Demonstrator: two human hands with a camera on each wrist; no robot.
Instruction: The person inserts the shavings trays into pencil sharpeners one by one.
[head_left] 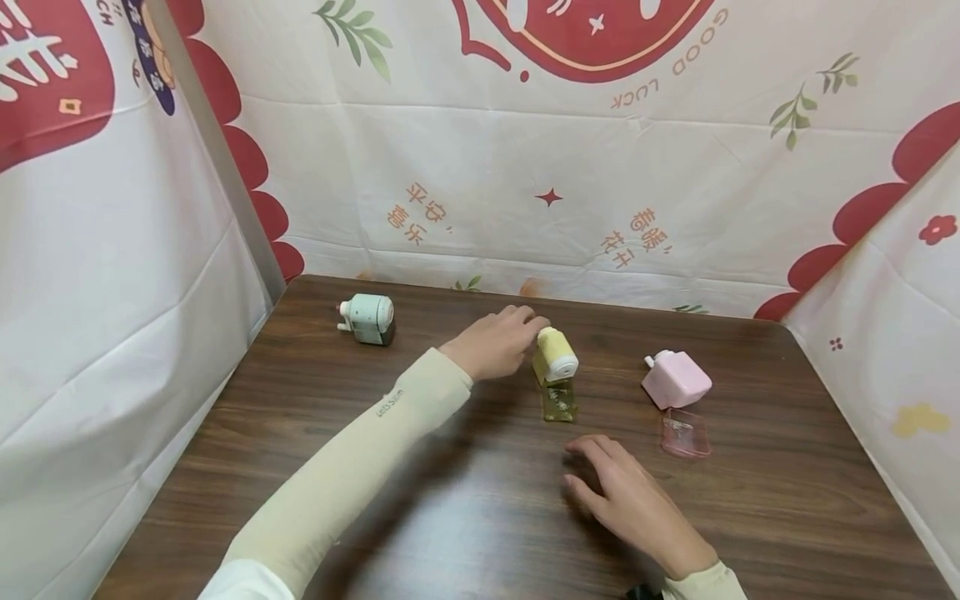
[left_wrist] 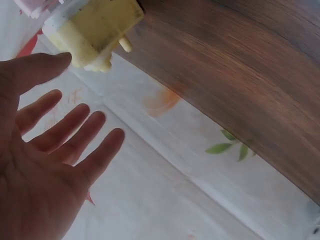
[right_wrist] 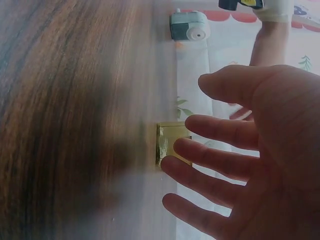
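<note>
1. We see the left hand beside the yellow sharpener, its fingers loosely extended and grasping nothing; in the left wrist view the thumb tip meets the sharpener's edge, but we cannot tell whether they touch.
2. The yellow sharpener sits on the table, toward its far edge and a little right of the middle, with its round white end turned toward us.
3. Just in front of it we find an olive tray, lying flat; we cannot tell whether the two are joined.
4. We see the right hand nearer to us than the olive tray and apart from it, palm empty, fingers spread and released.
5. To the right of the yellow sharpener we have a pink sharpener, tilted, with a clear pink tray close in front of it.
6. Well to the left, near the far edge, we see a green sharpener.
7. Behind the table we face a printed white cloth.
</note>
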